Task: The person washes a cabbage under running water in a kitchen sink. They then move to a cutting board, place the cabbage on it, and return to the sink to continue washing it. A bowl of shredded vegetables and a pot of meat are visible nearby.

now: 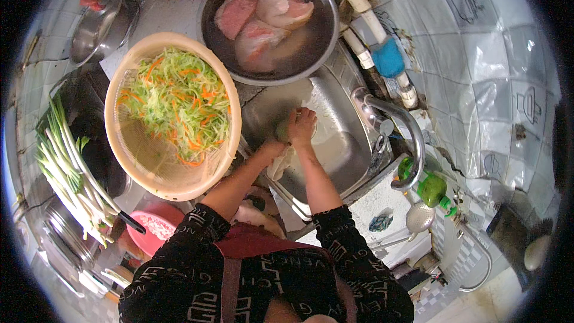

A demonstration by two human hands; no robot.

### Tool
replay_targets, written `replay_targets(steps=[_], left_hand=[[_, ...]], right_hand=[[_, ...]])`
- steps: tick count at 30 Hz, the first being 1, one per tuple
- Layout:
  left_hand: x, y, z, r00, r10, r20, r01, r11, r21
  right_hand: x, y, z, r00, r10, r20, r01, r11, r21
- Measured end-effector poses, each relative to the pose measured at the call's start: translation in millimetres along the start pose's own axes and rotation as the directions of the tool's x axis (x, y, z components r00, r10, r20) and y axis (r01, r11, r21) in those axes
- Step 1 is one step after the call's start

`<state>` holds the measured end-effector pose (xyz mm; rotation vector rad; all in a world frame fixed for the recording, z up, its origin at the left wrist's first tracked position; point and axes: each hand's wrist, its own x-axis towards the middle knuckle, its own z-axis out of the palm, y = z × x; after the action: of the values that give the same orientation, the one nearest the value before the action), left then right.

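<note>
Both of my hands are low over the steel sink (347,125), close together. Between them is a small rounded grey-green thing (281,130), too blurred to name. My right hand (302,127) curls round its right side with bent fingers. Against its near side rests my left hand (275,148), whose fingers are smeared and partly hidden. A pale, limp piece (278,166) lies in the sink just below my left hand; I cannot tell what it is. Shallow cloudy water covers part of the sink's bottom.
A colander (173,188) of shredded green and orange vegetables stands left of the sink. Beyond the sink sits a metal basin (209,48) with large meat pieces in water. Spring onions (66,161) lie far left, near a pink bowl (149,245). A curved faucet (418,143) rises at right.
</note>
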<state>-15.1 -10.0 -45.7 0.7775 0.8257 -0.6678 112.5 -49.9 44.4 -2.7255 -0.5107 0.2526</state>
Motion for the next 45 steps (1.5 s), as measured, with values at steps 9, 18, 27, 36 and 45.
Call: replay_targets(steps=[9,18,27,36,45], left_hand=[[-9,8,14,0.770,0.546,-0.331,-0.079,0.595,0.800],[-11,40,8,0.885,0.296,-0.359,0.074,0.672,0.737],[-42,98,28,0.636,0.602,-0.483,-0.369,0.787,0.494],[-15,63,13,0.708,0.467,-0.529,-0.197,0.851,0.487],[29,10,-3,0.596,0.704,-0.387,-0.153,0.572,0.806]], right_hand=[[4,-19,17,0.999,0.054,0.001,-0.052,0.964,0.260],[29,-18,45,0.987,-0.030,0.156,0.023,0.999,0.046],[28,-1,86,0.878,-0.025,0.478,0.036,0.999,-0.014],[20,11,114,0.833,0.033,0.552,-0.048,0.999,0.014],[33,25,148,0.924,-0.004,0.382,0.027,0.998,-0.055]])
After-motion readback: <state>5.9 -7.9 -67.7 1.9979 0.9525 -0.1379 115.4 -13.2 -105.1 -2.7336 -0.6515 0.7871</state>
